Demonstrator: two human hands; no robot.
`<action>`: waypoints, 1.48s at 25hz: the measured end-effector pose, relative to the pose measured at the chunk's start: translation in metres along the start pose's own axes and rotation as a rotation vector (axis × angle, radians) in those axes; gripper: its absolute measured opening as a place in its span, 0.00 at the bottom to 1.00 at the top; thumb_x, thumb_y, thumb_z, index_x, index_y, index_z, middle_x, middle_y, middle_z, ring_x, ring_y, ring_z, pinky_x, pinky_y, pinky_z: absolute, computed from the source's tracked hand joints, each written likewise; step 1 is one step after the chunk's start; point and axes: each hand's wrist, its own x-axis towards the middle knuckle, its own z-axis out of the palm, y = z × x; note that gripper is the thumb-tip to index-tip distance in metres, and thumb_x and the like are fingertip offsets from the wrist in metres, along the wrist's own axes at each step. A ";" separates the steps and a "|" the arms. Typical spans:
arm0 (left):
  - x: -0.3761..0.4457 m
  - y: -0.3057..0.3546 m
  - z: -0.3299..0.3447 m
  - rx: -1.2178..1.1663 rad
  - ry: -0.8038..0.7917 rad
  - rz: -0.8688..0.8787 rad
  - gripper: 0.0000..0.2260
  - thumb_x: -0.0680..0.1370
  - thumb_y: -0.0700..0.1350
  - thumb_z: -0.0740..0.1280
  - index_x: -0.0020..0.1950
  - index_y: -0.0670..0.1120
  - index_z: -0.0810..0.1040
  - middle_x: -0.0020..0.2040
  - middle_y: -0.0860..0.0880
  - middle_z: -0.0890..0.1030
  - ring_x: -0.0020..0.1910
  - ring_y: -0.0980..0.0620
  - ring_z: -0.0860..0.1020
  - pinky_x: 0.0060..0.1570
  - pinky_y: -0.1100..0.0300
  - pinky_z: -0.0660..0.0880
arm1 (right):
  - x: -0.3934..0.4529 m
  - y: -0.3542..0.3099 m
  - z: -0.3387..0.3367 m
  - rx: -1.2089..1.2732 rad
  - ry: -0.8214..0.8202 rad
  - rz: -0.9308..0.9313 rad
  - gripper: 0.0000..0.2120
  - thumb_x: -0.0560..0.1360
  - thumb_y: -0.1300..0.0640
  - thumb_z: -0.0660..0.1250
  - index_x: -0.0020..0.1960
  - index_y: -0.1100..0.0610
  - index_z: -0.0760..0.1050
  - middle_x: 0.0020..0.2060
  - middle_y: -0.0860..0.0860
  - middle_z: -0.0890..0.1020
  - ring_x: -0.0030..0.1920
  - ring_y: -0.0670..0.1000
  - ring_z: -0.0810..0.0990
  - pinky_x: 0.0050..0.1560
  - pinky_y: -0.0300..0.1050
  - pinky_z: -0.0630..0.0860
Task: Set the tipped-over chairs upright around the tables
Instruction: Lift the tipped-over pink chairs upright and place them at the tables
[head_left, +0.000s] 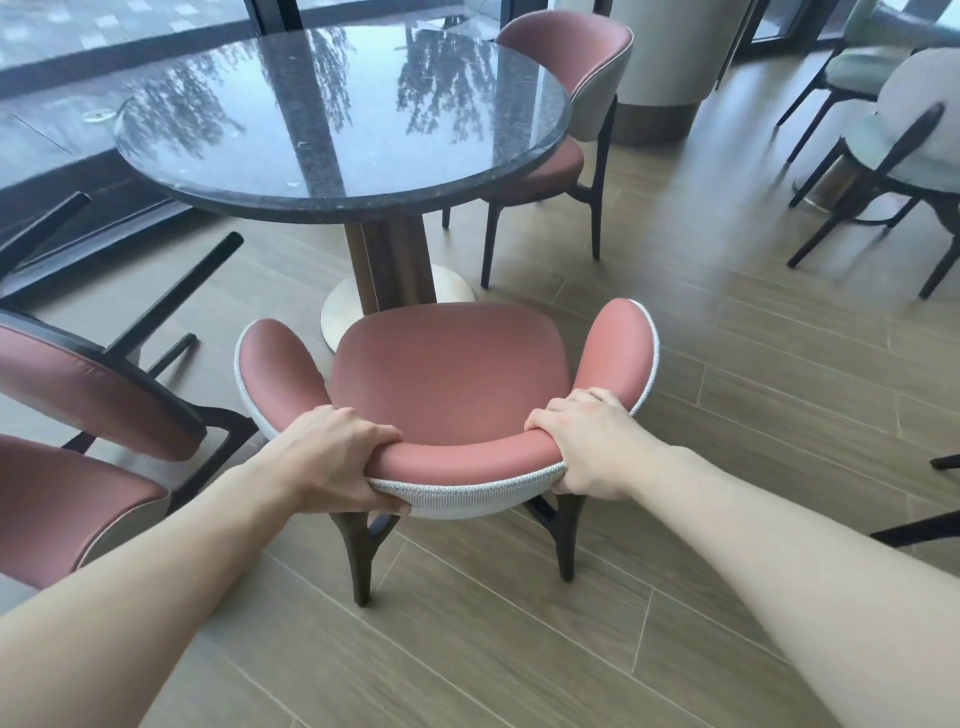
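A pink chair (447, 384) with a curved back and dark legs stands upright in front of me, facing the round dark stone table (337, 119). My left hand (337, 457) grips the left part of its backrest rim. My right hand (587, 441) grips the right part of the same rim. At the left edge another pink chair (88, 395) lies tipped on its side, its dark legs pointing toward the table. A third pink chair (571, 78) stands upright at the table's far right side.
Pale green chairs (893, 161) stand around another table at the right. A round pillar base (660, 93) rises behind the far chair. Glass walls run along the back. Dark chair legs (924, 525) poke in from the right edge over wooden floor.
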 end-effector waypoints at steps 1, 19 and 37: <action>-0.002 0.003 0.002 -0.010 0.001 -0.001 0.30 0.59 0.76 0.61 0.50 0.57 0.79 0.38 0.57 0.82 0.41 0.51 0.81 0.39 0.58 0.68 | -0.002 0.000 -0.001 0.001 -0.011 0.000 0.26 0.68 0.48 0.70 0.65 0.45 0.70 0.55 0.46 0.77 0.59 0.53 0.73 0.68 0.50 0.61; -0.006 0.003 -0.006 -0.131 -0.144 0.008 0.32 0.61 0.76 0.63 0.62 0.66 0.75 0.51 0.65 0.81 0.53 0.58 0.76 0.59 0.56 0.70 | -0.007 -0.028 -0.024 -0.093 -0.158 0.148 0.19 0.74 0.62 0.66 0.63 0.55 0.68 0.59 0.54 0.78 0.64 0.57 0.71 0.72 0.57 0.57; -0.031 0.034 -0.070 -0.549 -0.418 -0.211 0.22 0.75 0.64 0.67 0.68 0.60 0.74 0.64 0.57 0.76 0.66 0.53 0.73 0.67 0.56 0.66 | -0.027 -0.053 -0.083 -0.145 -0.505 0.075 0.24 0.72 0.58 0.70 0.65 0.59 0.69 0.61 0.55 0.75 0.59 0.58 0.78 0.57 0.52 0.77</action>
